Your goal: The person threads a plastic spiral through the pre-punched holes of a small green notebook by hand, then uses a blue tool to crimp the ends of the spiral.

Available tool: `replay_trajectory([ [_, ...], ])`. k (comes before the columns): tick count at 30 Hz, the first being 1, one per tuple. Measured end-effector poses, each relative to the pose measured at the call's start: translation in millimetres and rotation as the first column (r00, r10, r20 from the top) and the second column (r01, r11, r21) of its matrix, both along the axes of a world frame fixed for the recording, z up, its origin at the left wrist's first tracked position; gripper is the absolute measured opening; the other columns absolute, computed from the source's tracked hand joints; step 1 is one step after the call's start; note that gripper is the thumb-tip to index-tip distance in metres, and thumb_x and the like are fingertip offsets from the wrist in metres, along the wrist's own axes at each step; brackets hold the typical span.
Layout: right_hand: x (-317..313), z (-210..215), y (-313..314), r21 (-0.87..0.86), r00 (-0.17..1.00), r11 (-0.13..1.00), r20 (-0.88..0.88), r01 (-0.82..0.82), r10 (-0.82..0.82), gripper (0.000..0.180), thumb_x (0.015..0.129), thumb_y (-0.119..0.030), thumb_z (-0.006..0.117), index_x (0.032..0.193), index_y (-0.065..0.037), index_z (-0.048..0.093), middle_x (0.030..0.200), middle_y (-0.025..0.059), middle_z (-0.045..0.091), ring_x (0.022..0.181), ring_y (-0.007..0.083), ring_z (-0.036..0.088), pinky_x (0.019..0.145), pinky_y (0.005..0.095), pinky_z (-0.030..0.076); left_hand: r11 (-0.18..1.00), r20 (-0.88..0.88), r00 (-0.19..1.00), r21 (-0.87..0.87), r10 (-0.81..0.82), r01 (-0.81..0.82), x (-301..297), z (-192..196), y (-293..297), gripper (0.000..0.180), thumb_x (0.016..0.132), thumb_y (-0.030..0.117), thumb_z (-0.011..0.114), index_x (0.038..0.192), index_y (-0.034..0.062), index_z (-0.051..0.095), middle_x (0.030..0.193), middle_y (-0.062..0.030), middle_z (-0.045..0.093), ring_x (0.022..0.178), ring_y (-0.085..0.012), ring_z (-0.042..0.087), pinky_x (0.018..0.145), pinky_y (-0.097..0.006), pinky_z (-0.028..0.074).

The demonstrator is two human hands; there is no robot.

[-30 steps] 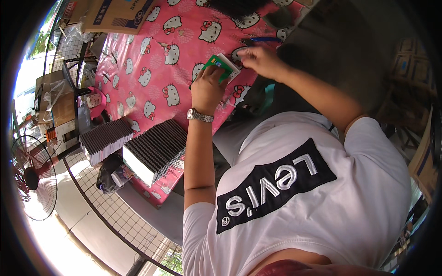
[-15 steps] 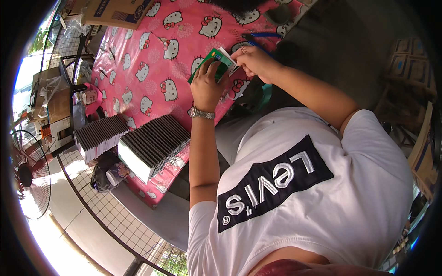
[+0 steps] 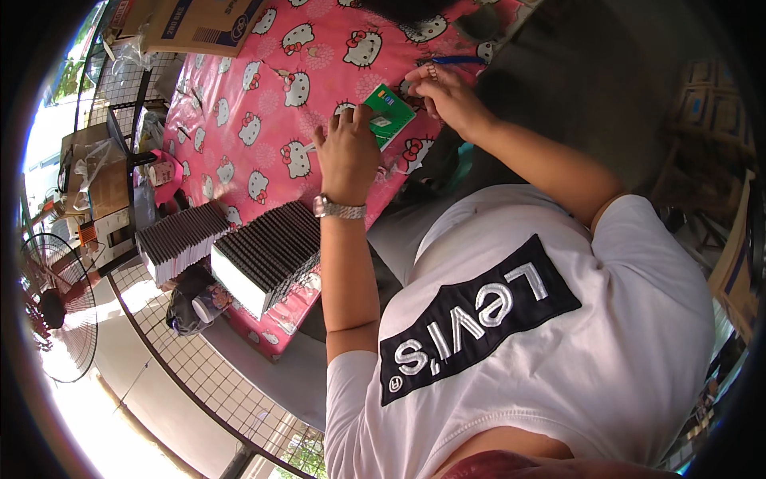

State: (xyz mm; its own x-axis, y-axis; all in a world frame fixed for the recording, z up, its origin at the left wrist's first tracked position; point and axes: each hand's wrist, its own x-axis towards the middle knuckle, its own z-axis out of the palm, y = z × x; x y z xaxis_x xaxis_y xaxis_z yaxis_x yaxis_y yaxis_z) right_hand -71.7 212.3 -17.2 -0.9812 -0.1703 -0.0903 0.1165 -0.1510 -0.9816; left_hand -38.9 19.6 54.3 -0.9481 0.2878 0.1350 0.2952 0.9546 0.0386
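since pages bared half a second ago are covered, green notebook (image 3: 389, 114) is seen cover-up on pink cartoon-cat tablecloth (image 3: 329, 80) | left hand (image 3: 349, 152): laid at its edge, grip cannot be told | right hand (image 3: 448, 97): held just beside, fingers apart

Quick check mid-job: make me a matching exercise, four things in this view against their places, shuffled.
Things
1. Green booklet
2. Metal watch
3. Fan
4. Larger book stack

Places
A. Far left of the view, beyond the table
B. Between the left hand and the right hand
C. On the pink table cover, left of the left forearm
D. Around the left wrist

Pairs: 1-B, 2-D, 3-A, 4-C
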Motion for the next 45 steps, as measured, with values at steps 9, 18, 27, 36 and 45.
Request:
replay_trajectory([
  [9, 66, 0, -43, 0.124, 0.930, 0.971, -0.286, -0.206, 0.233, 0.060, 0.102, -0.041, 0.043, 0.145, 0.001, 0.039, 0.142, 0.0190, 0.050, 0.134, 0.0270, 0.044, 0.115, 0.0366, 0.026, 0.991, -0.159, 0.986, 0.123, -0.040, 0.060, 15, -25, -3, 0.025, 0.087, 0.011, 0.056, 0.111, 0.0063, 0.057, 0.100, -0.0111, 0.061, 0.094, -0.0310, 0.057, 0.093, -0.046, 0.038],
  [18, -13, 23, 11, 0.467, 0.725, 0.882, -0.588, -0.057, 0.358, 0.021, 0.087, -0.007, 0.066, 0.108, -0.009, 0.070, 0.101, 0.0073, 0.067, 0.082, 0.0210, 0.066, 0.074, 0.0321, 0.054, 0.981, -0.210, 0.978, 0.193, 0.014, 0.028, 7, -25, -1, 0.028, 0.086, 0.031, 0.068, 0.096, 0.0063, 0.060, 0.088, -0.0098, 0.060, 0.084, -0.0304, 0.057, 0.087, -0.045, 0.040],
  [27, -20, 25, 10, 0.478, 0.704, 0.853, -0.531, -0.211, 0.472, 0.030, 0.083, 0.004, 0.064, 0.109, -0.011, 0.071, 0.100, 0.0053, 0.061, 0.087, 0.0194, 0.065, 0.074, 0.0328, 0.053, 0.980, -0.257, 0.967, 0.191, -0.004, 0.055, 7, -32, -4, 0.027, 0.085, 0.031, 0.070, 0.092, 0.0072, 0.060, 0.087, -0.0075, 0.061, 0.086, -0.0288, 0.058, 0.090, -0.045, 0.040],
  [36, -37, 46, 11, 0.598, 0.543, 0.729, -0.511, -0.332, 0.666, 0.037, 0.086, 0.001, 0.060, 0.118, -0.015, 0.068, 0.093, 0.0054, 0.061, 0.078, 0.0200, 0.064, 0.069, 0.0333, 0.052, 0.984, -0.248, 0.969, 0.173, 0.005, 0.039, 10, -33, -5, 0.027, 0.084, 0.031, 0.071, 0.093, 0.0078, 0.060, 0.088, -0.0074, 0.061, 0.087, -0.0289, 0.058, 0.090, -0.045, 0.041],
  [45, -15, 51, 4, 0.617, 0.674, 0.716, -0.379, -0.328, 0.635, 0.020, 0.093, -0.008, 0.059, 0.113, -0.005, 0.057, 0.086, 0.0124, 0.065, 0.081, 0.0253, 0.066, 0.070, 0.0384, 0.051, 0.960, -0.202, 0.975, 0.241, -0.096, 0.145, 20, -25, -11, 0.030, 0.086, 0.013, 0.066, 0.112, 0.0048, 0.052, 0.098, -0.0088, 0.063, 0.091, -0.0300, 0.058, 0.090, -0.045, 0.038],
])
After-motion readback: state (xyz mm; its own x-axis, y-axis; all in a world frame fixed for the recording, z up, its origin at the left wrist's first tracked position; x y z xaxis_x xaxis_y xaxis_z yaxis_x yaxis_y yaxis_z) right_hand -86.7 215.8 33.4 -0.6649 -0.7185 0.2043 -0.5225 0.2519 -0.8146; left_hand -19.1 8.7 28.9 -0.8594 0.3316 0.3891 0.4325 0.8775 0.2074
